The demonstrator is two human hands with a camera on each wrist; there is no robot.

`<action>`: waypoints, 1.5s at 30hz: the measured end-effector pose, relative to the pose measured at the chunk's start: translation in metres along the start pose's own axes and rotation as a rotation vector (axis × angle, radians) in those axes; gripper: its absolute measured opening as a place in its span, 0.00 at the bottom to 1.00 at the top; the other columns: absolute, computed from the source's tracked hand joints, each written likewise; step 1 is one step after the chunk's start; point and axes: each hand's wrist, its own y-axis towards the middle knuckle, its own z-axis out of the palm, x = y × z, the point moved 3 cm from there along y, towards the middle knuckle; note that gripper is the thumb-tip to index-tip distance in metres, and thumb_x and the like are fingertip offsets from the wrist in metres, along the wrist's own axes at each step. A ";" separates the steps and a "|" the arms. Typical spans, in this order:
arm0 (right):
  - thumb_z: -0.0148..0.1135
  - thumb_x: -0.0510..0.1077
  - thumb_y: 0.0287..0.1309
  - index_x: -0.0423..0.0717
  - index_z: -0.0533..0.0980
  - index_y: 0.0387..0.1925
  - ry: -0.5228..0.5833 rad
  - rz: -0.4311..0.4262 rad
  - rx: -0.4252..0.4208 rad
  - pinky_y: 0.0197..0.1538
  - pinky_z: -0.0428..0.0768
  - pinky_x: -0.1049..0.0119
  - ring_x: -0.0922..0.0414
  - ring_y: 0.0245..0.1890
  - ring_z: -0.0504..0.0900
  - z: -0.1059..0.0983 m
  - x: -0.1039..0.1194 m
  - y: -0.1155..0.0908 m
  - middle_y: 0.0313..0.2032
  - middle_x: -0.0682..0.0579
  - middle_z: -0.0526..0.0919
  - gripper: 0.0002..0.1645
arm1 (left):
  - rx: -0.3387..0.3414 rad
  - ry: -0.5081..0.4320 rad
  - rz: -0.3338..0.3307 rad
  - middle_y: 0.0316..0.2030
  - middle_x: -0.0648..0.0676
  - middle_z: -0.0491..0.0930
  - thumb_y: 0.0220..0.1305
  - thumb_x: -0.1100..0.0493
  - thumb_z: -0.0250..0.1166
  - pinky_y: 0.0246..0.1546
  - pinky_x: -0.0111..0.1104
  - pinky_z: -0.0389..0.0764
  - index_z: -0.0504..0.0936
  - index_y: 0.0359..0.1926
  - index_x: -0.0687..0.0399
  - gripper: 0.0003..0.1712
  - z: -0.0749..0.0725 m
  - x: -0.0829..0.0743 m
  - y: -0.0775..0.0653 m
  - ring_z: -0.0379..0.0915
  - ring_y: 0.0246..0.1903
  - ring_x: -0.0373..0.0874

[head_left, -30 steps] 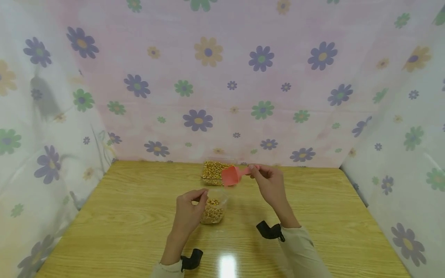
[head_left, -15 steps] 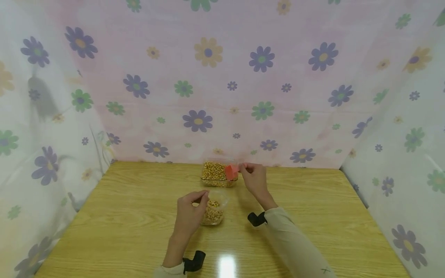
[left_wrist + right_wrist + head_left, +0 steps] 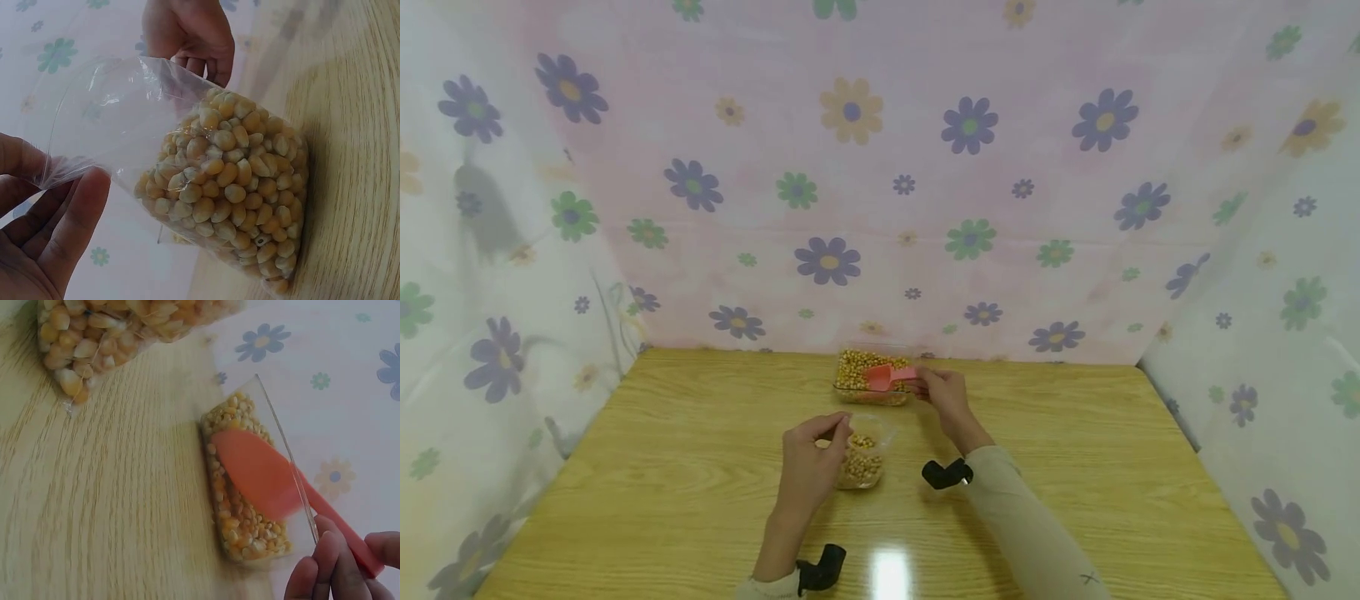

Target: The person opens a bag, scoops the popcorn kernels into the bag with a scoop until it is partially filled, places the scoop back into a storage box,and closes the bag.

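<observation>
My left hand (image 3: 811, 458) pinches the rim of a clear plastic bag (image 3: 231, 181), which stands on the table filled with corn kernels. The bag's mouth gapes to the right of the pinching fingers. Farther back, my right hand (image 3: 949, 404) grips the handle of a red scoop (image 3: 880, 377). The scoop's bowl sits inside a clear rectangular container (image 3: 844, 395) of corn kernels; in the right wrist view the scoop (image 3: 256, 472) lies against the kernels, partly seen through the container's wall. How full the scoop is cannot be told.
The wooden table (image 3: 662, 458) carries both vessels, with the container behind the bag near the back edge. A flower-patterned cloth (image 3: 880, 283) hangs behind the table and along both sides. A black wrist mount (image 3: 947, 474) is on each forearm.
My right hand has moved left and down, bringing the scoop from above the container's right side into the kernels. The left hand stays at the bag's rim.
</observation>
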 end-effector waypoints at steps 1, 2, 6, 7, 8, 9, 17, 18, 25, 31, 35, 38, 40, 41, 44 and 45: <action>0.55 0.42 0.75 0.24 0.79 0.54 0.012 0.019 0.014 0.51 0.84 0.54 0.60 0.31 0.86 -0.001 -0.001 0.000 0.37 0.40 0.89 0.21 | 0.001 0.001 0.000 0.32 0.60 0.87 0.71 0.66 0.64 0.24 0.28 0.83 0.90 0.46 0.63 0.10 0.000 0.000 0.000 0.83 0.30 0.47; 0.55 0.42 0.75 0.24 0.79 0.55 0.023 0.034 0.029 0.52 0.84 0.54 0.61 0.31 0.85 -0.001 -0.002 0.000 0.36 0.43 0.89 0.22 | 0.003 0.002 0.001 0.32 0.60 0.87 0.71 0.66 0.64 0.24 0.28 0.83 0.90 0.46 0.63 0.10 0.000 0.000 -0.001 0.83 0.30 0.47; 0.54 0.42 0.76 0.24 0.76 0.58 0.110 0.086 0.063 0.53 0.83 0.58 0.63 0.32 0.85 -0.003 -0.005 -0.001 0.32 0.51 0.88 0.24 | -0.003 0.002 0.010 0.32 0.59 0.87 0.71 0.66 0.63 0.23 0.28 0.82 0.90 0.46 0.63 0.10 0.000 0.000 -0.001 0.82 0.29 0.46; 0.54 0.43 0.76 0.24 0.76 0.59 0.132 0.100 0.063 0.53 0.83 0.59 0.63 0.32 0.85 -0.003 -0.005 -0.002 0.33 0.52 0.89 0.24 | -0.004 0.002 0.015 0.31 0.59 0.87 0.71 0.66 0.63 0.23 0.28 0.82 0.90 0.46 0.63 0.10 0.000 0.000 -0.001 0.82 0.29 0.46; 0.54 0.43 0.76 0.26 0.76 0.59 0.158 0.112 0.060 0.53 0.83 0.60 0.63 0.33 0.85 -0.003 -0.006 -0.003 0.33 0.52 0.89 0.23 | -0.004 0.004 0.020 0.31 0.59 0.87 0.71 0.66 0.63 0.23 0.28 0.82 0.90 0.46 0.63 0.10 0.000 0.000 -0.001 0.82 0.28 0.46; 0.54 0.43 0.76 0.27 0.76 0.60 0.187 0.124 0.056 0.52 0.83 0.62 0.63 0.34 0.86 -0.004 -0.006 -0.004 0.34 0.52 0.90 0.23 | -0.005 0.005 0.028 0.31 0.59 0.87 0.71 0.66 0.63 0.23 0.28 0.82 0.90 0.46 0.63 0.10 0.000 0.000 0.000 0.82 0.28 0.46; 0.52 0.44 0.78 0.36 0.78 0.56 0.440 0.190 0.015 0.46 0.82 0.68 0.60 0.36 0.85 -0.005 -0.016 -0.012 0.35 0.53 0.90 0.18 | 0.003 0.032 0.052 0.31 0.60 0.87 0.71 0.67 0.63 0.23 0.28 0.82 0.89 0.46 0.66 0.10 0.001 -0.003 0.001 0.83 0.28 0.47; 0.52 0.44 0.78 0.37 0.78 0.55 0.467 0.192 0.008 0.46 0.82 0.68 0.60 0.36 0.85 -0.005 -0.017 -0.013 0.34 0.54 0.90 0.17 | 0.004 0.034 0.052 0.31 0.60 0.87 0.71 0.68 0.63 0.23 0.28 0.82 0.89 0.46 0.66 0.10 0.001 -0.003 0.001 0.83 0.28 0.46; 0.51 0.44 0.78 0.42 0.78 0.47 0.555 0.194 -0.014 0.47 0.81 0.66 0.59 0.36 0.83 -0.007 -0.024 -0.022 0.32 0.55 0.89 0.12 | 0.005 0.037 0.035 0.31 0.60 0.87 0.70 0.68 0.63 0.23 0.28 0.82 0.90 0.46 0.64 0.10 0.001 -0.002 -0.001 0.82 0.27 0.44; 0.50 0.45 0.79 0.41 0.80 0.46 0.586 0.165 0.003 0.48 0.81 0.65 0.61 0.34 0.82 -0.009 -0.021 -0.030 0.33 0.54 0.89 0.15 | 0.007 0.015 0.034 0.31 0.61 0.86 0.71 0.67 0.63 0.23 0.28 0.82 0.89 0.47 0.64 0.10 0.001 -0.003 -0.003 0.82 0.28 0.46; 0.49 0.46 0.79 0.39 0.78 0.50 0.611 0.145 0.042 0.49 0.81 0.65 0.61 0.35 0.82 -0.010 -0.019 -0.042 0.36 0.54 0.90 0.16 | 0.002 0.007 0.029 0.31 0.61 0.86 0.71 0.67 0.63 0.23 0.28 0.82 0.89 0.46 0.64 0.10 0.002 -0.003 -0.004 0.82 0.28 0.49; 0.47 0.46 0.80 0.44 0.79 0.45 0.656 0.144 0.051 0.48 0.81 0.66 0.61 0.33 0.81 -0.011 -0.017 -0.053 0.34 0.54 0.90 0.15 | 0.001 0.006 0.032 0.30 0.61 0.86 0.71 0.67 0.63 0.23 0.28 0.82 0.90 0.45 0.64 0.09 0.003 -0.003 -0.003 0.82 0.28 0.49; 0.46 0.46 0.80 0.47 0.79 0.41 0.692 0.142 0.051 0.46 0.80 0.67 0.62 0.32 0.80 -0.011 -0.015 -0.062 0.33 0.54 0.90 0.16 | 0.007 0.004 0.030 0.30 0.61 0.86 0.71 0.67 0.63 0.24 0.28 0.82 0.90 0.45 0.65 0.09 0.004 -0.003 -0.004 0.82 0.28 0.48; 0.46 0.46 0.81 0.48 0.79 0.38 0.701 0.134 0.050 0.45 0.80 0.68 0.62 0.31 0.80 -0.011 -0.014 -0.065 0.32 0.55 0.90 0.17 | 0.011 0.004 0.031 0.30 0.60 0.86 0.71 0.67 0.63 0.24 0.28 0.82 0.89 0.45 0.65 0.10 0.004 -0.002 -0.004 0.82 0.29 0.47; 0.45 0.46 0.81 0.50 0.79 0.36 0.713 0.120 0.062 0.42 0.79 0.69 0.63 0.29 0.79 -0.010 -0.009 -0.077 0.31 0.56 0.89 0.18 | 0.015 0.006 0.034 0.30 0.60 0.86 0.71 0.67 0.63 0.24 0.28 0.82 0.89 0.45 0.66 0.10 0.005 -0.002 -0.005 0.82 0.29 0.45; 0.45 0.46 0.81 0.50 0.79 0.36 0.708 0.116 0.071 0.42 0.79 0.69 0.63 0.29 0.79 -0.010 -0.007 -0.080 0.31 0.56 0.89 0.18 | 0.013 0.007 0.034 0.30 0.60 0.86 0.71 0.67 0.63 0.24 0.28 0.82 0.89 0.45 0.65 0.10 0.005 -0.001 -0.005 0.82 0.29 0.45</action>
